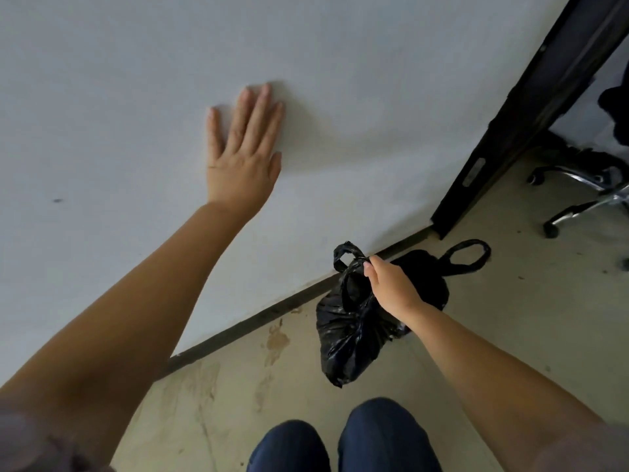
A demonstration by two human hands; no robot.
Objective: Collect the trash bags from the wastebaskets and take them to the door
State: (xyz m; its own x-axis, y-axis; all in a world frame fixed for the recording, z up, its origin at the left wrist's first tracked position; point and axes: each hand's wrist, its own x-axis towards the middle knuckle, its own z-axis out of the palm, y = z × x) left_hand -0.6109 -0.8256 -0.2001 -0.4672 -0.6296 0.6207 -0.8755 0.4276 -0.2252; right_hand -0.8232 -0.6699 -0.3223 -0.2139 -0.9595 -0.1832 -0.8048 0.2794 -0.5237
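My right hand [391, 284] grips the knotted handles of a black trash bag [347, 335] low over the floor, close to the wall's base. A second black trash bag [429, 270] lies on the floor just behind it, partly hidden by my hand, its handle loop [466, 257] pointing right. My left hand [243, 148] is pressed flat against the white wall [102, 97], fingers spread, holding nothing. The black door frame [531, 103] rises at the right, just beyond the bags.
A dark baseboard [258, 321] runs along the bottom of the wall. An office chair's chrome wheeled base [578, 195] stands past the door frame at the right. The floor [238, 396] is beige and stained. My knees in blue trousers [340, 441] fill the bottom centre.
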